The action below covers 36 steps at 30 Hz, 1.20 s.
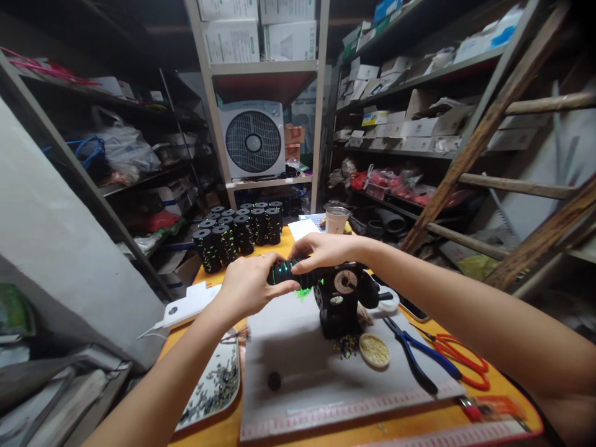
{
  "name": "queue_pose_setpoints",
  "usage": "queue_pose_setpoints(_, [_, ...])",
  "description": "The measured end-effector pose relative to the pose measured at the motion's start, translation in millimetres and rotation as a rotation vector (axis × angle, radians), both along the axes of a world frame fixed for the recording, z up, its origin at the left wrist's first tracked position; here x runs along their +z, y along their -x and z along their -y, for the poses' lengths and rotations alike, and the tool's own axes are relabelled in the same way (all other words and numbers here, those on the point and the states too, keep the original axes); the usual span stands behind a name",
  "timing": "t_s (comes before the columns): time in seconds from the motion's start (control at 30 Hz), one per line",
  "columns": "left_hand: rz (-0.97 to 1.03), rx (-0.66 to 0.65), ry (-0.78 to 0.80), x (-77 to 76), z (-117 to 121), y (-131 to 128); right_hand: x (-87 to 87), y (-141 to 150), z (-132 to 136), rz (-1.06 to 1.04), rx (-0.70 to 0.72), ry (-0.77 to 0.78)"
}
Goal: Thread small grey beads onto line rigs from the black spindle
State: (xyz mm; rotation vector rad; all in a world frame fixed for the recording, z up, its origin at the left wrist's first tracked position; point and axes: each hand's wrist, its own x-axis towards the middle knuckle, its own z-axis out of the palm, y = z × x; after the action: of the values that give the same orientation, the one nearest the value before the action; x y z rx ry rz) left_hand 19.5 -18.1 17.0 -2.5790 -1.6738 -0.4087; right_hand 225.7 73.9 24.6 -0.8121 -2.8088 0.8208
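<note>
Above a grey mat on the yellow table, a banded black spool is grasped between the fingers of the left hand and the right hand, just beside a black device. Behind it, black cylinders are grouped; blue-handled pliers are laid to the device's right.
</note>
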Motion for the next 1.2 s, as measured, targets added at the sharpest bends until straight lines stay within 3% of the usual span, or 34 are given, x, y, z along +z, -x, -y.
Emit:
queue_pose_setpoints(0.3, [0.014,0.003,-0.017,-1.4,-2,-2,-1.7,-7,18,-0.126,-0.067,-0.084])
queue_pose_setpoints(0.53, [0.007,-0.003,-0.03,-2.1,-1,-2,-18.1,-9,39,-0.292,-0.167,-0.247])
queue_pose_setpoints(0.77, [-0.005,-0.015,-0.051,-3.0,0,0,-31.9,-9,64,-0.327,-0.253,-0.385])
queue_pose_setpoints(0.93, [-0.006,-0.028,-0.046,-3.3,-1,0,-21.4,-17,56,-0.24,-0.328,-0.374])
queue_pose_setpoints(1.1, [-0.013,-0.023,-0.048,-3.2,0,0,-4.5,-18,36,-0.113,-0.229,-0.271])
queue_pose_setpoints(1.2, [-0.013,-0.026,-0.044,-3.0,1,1,-3.3,-16,32,-0.109,-0.189,-0.273])
